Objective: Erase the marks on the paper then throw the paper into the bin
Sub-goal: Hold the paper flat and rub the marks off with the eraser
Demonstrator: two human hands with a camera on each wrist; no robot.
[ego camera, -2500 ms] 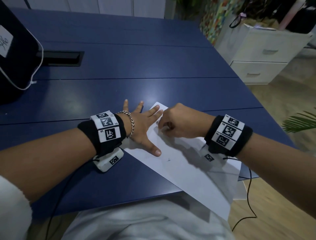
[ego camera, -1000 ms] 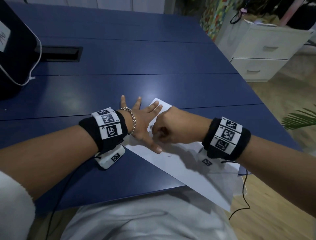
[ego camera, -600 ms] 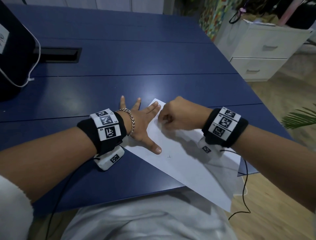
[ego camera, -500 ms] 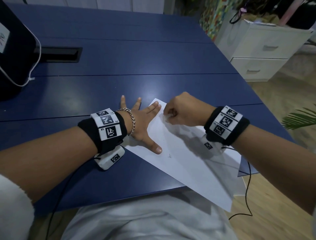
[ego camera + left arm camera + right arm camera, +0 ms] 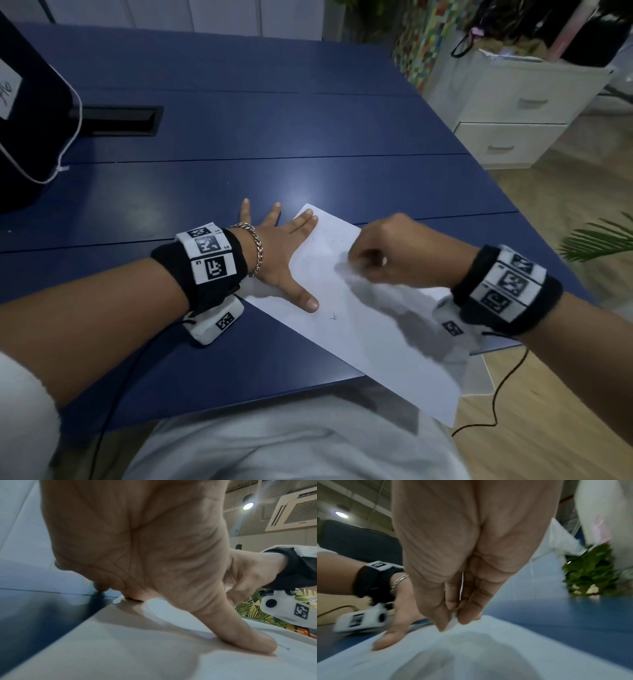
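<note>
A white sheet of paper [image 5: 359, 329] lies slantwise on the blue table [image 5: 239, 154], its near corner hanging over the front edge. A small pencil mark [image 5: 334, 317] shows near my left thumb, and faint marks [image 5: 329, 238] sit near the far corner. My left hand [image 5: 281, 253] lies flat with spread fingers, pressing the paper's left edge; the thumb [image 5: 240, 635] is on the sheet [image 5: 137, 649]. My right hand [image 5: 373, 260], blurred, pinches a small white eraser [image 5: 453, 620] between its fingertips [image 5: 441, 623] against the paper [image 5: 488, 655]. No bin is in view.
A black bag [image 5: 27, 120] stands at the far left beside a cable slot [image 5: 116, 120]. To the right of the table are a white drawer cabinet [image 5: 513, 113] and a green plant [image 5: 599, 240]. Wrist-camera cables hang off the table's front edge.
My right hand has rubbed back and forth over the far part of the paper and now sits further right. The left hand and the paper have stayed put.
</note>
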